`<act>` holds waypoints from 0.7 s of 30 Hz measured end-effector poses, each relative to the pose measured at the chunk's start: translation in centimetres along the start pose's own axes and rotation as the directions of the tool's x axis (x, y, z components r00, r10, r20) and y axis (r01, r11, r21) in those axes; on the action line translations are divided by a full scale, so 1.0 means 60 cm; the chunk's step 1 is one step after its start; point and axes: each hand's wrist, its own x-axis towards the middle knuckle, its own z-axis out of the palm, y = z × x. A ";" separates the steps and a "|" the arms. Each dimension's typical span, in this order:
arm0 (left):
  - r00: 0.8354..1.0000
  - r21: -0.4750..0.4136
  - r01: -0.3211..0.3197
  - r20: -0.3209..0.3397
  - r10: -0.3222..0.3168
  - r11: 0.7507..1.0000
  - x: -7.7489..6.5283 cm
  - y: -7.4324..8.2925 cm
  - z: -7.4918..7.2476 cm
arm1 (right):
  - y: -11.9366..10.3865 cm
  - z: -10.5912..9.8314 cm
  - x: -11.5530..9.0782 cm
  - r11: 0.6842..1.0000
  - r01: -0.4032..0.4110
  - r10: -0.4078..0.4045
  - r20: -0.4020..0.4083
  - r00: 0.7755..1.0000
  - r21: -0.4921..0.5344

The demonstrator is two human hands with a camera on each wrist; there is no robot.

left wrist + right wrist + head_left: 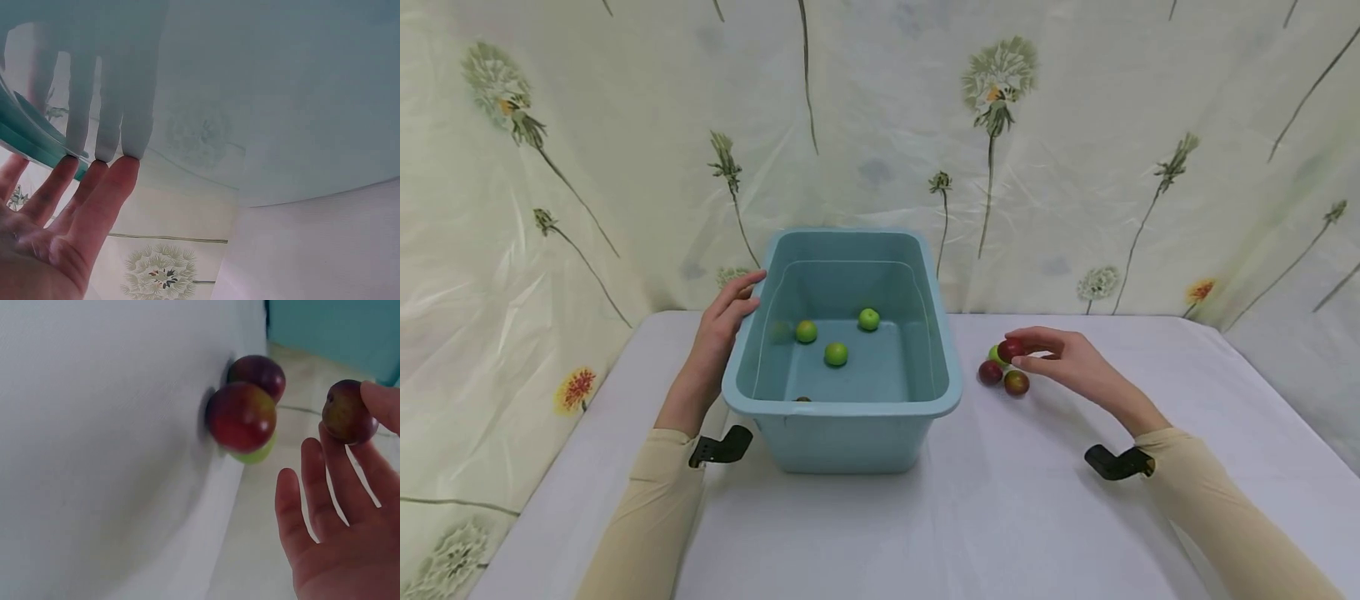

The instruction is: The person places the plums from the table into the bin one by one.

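My right hand (1078, 367) pinches a dark red plum (349, 412) between thumb and fingertips, above a small group of fruit on the table. In that group lie another dark red plum (990, 372), a reddish-brown plum (1017, 383) and a green plum (996, 355), partly covered by the held one. My left hand (711, 342) rests on the left side of a blue plastic tub (850, 442), its straight fingertips touching the outer wall just under the rim. Inside the tub are several green plums (836, 354); one brownish plum (803, 399) is mostly hidden behind the front rim.
A white cloth covers the table (1000, 517). Behind it hangs a pale curtain (880, 125) printed with dandelions. The tub stands left of the loose plums, near the table's back edge.
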 end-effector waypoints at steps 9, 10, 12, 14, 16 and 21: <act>1.000 0.017 0.004 -0.008 -0.004 1.000 0.000 -0.001 0.000 | -0.027 0.011 0.007 0.999 0.006 -0.004 -0.041 0.999 0.051; 1.000 0.015 0.004 -0.009 -0.004 1.000 0.000 0.000 0.000 | -0.030 0.012 0.008 0.998 0.005 -0.002 -0.050 0.999 0.055; 1.000 0.013 0.004 -0.009 -0.004 1.000 0.000 0.000 0.000 | -0.037 0.015 0.009 0.998 0.006 -0.002 -0.068 0.998 0.061; 1.000 0.011 0.004 -0.009 -0.004 1.000 0.000 0.000 0.000 | -0.044 0.017 0.009 0.998 0.011 -0.006 -0.084 0.996 0.065; 1.000 0.008 0.005 -0.009 -0.005 1.000 0.000 0.000 -0.001 | -0.052 0.020 0.009 0.997 0.014 -0.006 -0.100 0.995 0.076; 1.000 0.006 0.008 -0.005 -0.008 1.000 0.001 -0.001 -0.001 | -0.071 0.024 0.011 0.995 0.016 -0.001 -0.144 0.990 0.102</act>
